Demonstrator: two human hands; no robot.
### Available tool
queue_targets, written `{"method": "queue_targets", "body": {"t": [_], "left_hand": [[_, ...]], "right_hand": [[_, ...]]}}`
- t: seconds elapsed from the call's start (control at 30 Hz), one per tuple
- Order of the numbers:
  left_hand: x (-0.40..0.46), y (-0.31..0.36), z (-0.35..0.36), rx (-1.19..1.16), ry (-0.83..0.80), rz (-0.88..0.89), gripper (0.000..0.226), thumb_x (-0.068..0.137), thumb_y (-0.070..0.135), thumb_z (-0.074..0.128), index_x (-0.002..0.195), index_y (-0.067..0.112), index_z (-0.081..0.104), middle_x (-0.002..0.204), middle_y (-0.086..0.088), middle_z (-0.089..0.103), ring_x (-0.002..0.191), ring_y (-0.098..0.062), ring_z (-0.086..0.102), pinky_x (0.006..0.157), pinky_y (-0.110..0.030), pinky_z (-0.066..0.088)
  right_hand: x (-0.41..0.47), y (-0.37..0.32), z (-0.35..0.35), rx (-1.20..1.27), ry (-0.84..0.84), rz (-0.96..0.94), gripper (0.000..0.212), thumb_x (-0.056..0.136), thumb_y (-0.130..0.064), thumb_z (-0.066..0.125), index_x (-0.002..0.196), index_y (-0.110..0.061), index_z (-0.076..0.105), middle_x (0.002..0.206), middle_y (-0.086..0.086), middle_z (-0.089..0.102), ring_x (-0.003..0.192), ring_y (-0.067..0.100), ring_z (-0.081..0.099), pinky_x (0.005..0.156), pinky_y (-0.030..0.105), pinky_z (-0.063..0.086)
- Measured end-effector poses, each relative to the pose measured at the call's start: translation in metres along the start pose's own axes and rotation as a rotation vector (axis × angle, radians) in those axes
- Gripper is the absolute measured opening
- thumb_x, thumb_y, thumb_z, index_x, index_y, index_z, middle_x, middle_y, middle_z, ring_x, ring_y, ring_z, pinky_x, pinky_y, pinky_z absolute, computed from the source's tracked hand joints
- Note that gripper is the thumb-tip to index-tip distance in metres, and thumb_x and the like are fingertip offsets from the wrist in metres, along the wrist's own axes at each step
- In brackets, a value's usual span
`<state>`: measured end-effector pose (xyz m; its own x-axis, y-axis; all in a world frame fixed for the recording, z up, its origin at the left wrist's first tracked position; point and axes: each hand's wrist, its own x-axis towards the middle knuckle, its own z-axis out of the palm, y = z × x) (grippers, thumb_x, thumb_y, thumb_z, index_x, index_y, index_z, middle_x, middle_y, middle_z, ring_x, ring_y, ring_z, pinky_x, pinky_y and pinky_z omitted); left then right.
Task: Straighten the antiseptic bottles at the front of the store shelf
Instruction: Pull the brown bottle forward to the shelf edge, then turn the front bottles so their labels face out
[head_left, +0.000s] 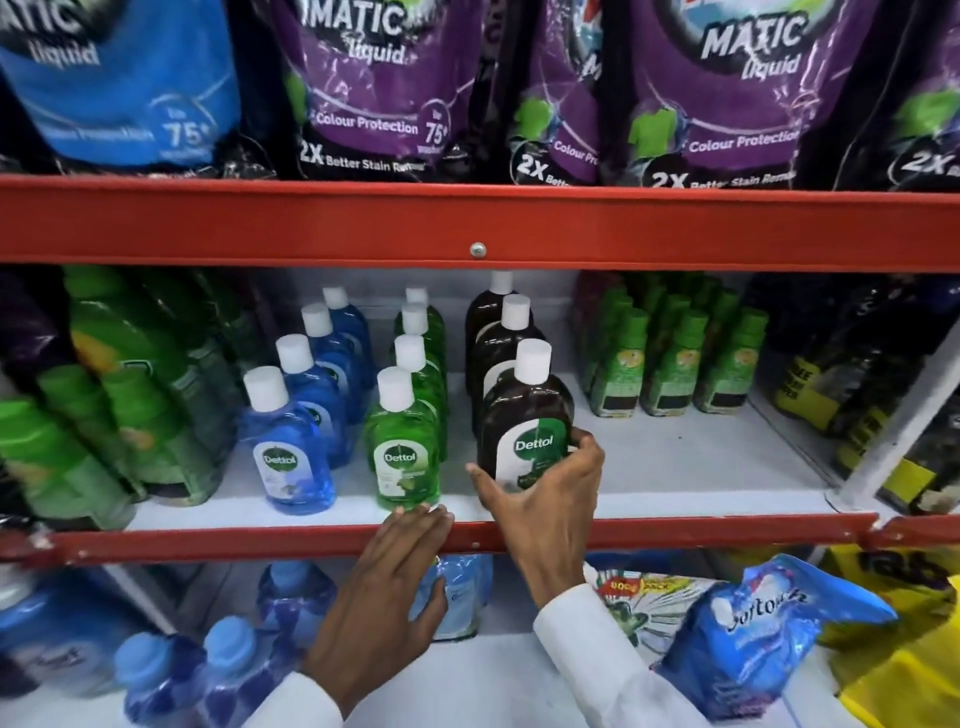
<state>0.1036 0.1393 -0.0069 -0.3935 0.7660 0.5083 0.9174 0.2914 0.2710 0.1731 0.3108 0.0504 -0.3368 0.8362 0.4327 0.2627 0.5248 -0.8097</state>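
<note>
Brown bottle, upright near the shelf's front edge, is gripped low by the right hand; green bottle sits just beyond the flat, empty left hand.

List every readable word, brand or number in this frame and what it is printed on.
"Dettol": blue bottle, green bottle, and brown bottle in the right hand.
"MATIC liquid", "Colour Protection", "75", "2X Better Stain": purple pouch.
"liquid", "75": blue pouch.
"PACK": packet on lower shelf.
Blue bag's script is distorted, roughly "Softouch".
Small print on all bottles is too blurred.
</note>
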Motion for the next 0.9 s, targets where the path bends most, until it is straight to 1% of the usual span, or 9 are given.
{"method": "queue_targets", "body": {"t": [0.07, 0.23, 0.37, 0.47, 0.57, 0.67, 0.7, 0.8, 0.9], "left_hand": [[0.002, 0.004, -0.001, -0.004, 0.010, -0.038, 0.056, 0.089, 0.035, 0.058, 0.142, 0.020, 0.048, 0.143, 0.005, 0.054, 0.136, -0.011, 0.043, 0.121, -0.027, 0.021], [0.022, 0.025, -0.008, -0.128, 0.101, -0.167, 0.046, 0.090, 0.032, 0.057, 0.135, 0.020, 0.057, 0.135, 0.004, 0.063, 0.126, -0.007, 0.050, 0.113, -0.008, 0.021], [0.048, 0.034, -0.005, -0.207, 0.146, -0.251, 0.048, 0.090, 0.026, 0.065, 0.136, 0.016, 0.056, 0.126, -0.005, 0.069, 0.111, -0.016, 0.066, 0.100, -0.008, 0.035], [0.067, 0.039, -0.001, -0.247, 0.143, -0.304, 0.049, 0.090, 0.031, 0.068, 0.135, 0.019, 0.054, 0.114, -0.002, 0.075, 0.094, 0.000, 0.065, 0.084, -0.006, 0.039], [0.081, 0.040, 0.006, -0.292, 0.143, -0.341, 0.042, 0.085, 0.022, 0.076, 0.124, 0.015, 0.062, 0.098, -0.005, 0.079, 0.090, 0.015, 0.056, 0.071, 0.011, 0.029], [0.086, 0.039, 0.010, -0.300, 0.161, -0.366, 0.037, 0.082, 0.015, 0.078, 0.116, 0.014, 0.064, 0.094, -0.006, 0.079, 0.089, 0.026, 0.053, 0.068, 0.013, 0.027], [0.086, 0.038, 0.012, -0.299, 0.171, -0.370, 0.037, 0.082, 0.014, 0.078, 0.116, 0.014, 0.064, 0.094, -0.006, 0.079, 0.090, 0.024, 0.054, 0.069, 0.012, 0.028], [0.087, 0.035, 0.015, -0.308, 0.177, -0.397, 0.037, 0.085, 0.013, 0.075, 0.119, 0.014, 0.063, 0.098, -0.005, 0.079, 0.100, 0.000, 0.058, 0.069, 0.003, 0.036], [0.089, 0.034, 0.018, -0.309, 0.189, -0.411, 0.036, 0.085, 0.011, 0.074, 0.119, 0.013, 0.063, 0.100, -0.005, 0.078, 0.098, 0.004, 0.059, 0.069, 0.010, 0.032]], "right_hand": [[0.002, 0.002, -0.002, 0.009, -0.023, 0.001, 0.115, 0.048, -0.062, 0.091, 0.132, -0.017, 0.027, 0.127, 0.013, 0.049, 0.116, 0.034, 0.055, 0.096, 0.052, 0.054], [0.011, 0.023, -0.024, 0.081, -0.189, -0.010, 0.108, 0.054, -0.051, 0.095, 0.136, -0.018, 0.032, 0.130, 0.002, 0.048, 0.119, 0.027, 0.057, 0.101, 0.036, 0.052], [0.043, 0.049, -0.052, 0.053, -0.378, -0.003, 0.086, 0.069, -0.027, 0.092, 0.140, -0.014, 0.045, 0.136, 0.001, 0.061, 0.110, 0.015, 0.061, 0.094, 0.025, 0.047], [0.058, 0.057, -0.055, 0.109, -0.552, 0.015, 0.063, 0.076, -0.011, 0.087, 0.131, -0.021, 0.057, 0.125, -0.002, 0.070, 0.097, 0.008, 0.071, 0.090, 0.023, 0.056], [0.059, 0.063, -0.046, 0.090, -0.555, -0.009, 0.044, 0.078, -0.009, 0.084, 0.119, -0.017, 0.069, 0.106, -0.007, 0.077, 0.086, -0.004, 0.073, 0.085, 0.017, 0.058], [0.059, 0.069, -0.043, 0.122, -0.543, -0.030, 0.041, 0.079, -0.010, 0.084, 0.116, -0.019, 0.069, 0.096, -0.017, 0.074, 0.081, -0.012, 0.071, 0.071, 0.002, 0.050], [0.059, 0.069, -0.043, 0.121, -0.535, -0.042, 0.039, 0.079, -0.012, 0.084, 0.114, -0.022, 0.068, 0.097, -0.016, 0.075, 0.081, -0.013, 0.070, 0.070, 0.001, 0.050], [0.056, 0.070, -0.041, 0.090, -0.515, -0.076, 0.034, 0.081, -0.018, 0.083, 0.110, -0.025, 0.066, 0.096, -0.013, 0.074, 0.080, -0.020, 0.066, 0.068, -0.002, 0.047], [0.055, 0.070, -0.041, 0.047, -0.489, -0.099, 0.036, 0.081, -0.022, 0.083, 0.113, -0.020, 0.068, 0.094, -0.016, 0.070, 0.078, -0.027, 0.060, 0.067, -0.005, 0.043]]}}
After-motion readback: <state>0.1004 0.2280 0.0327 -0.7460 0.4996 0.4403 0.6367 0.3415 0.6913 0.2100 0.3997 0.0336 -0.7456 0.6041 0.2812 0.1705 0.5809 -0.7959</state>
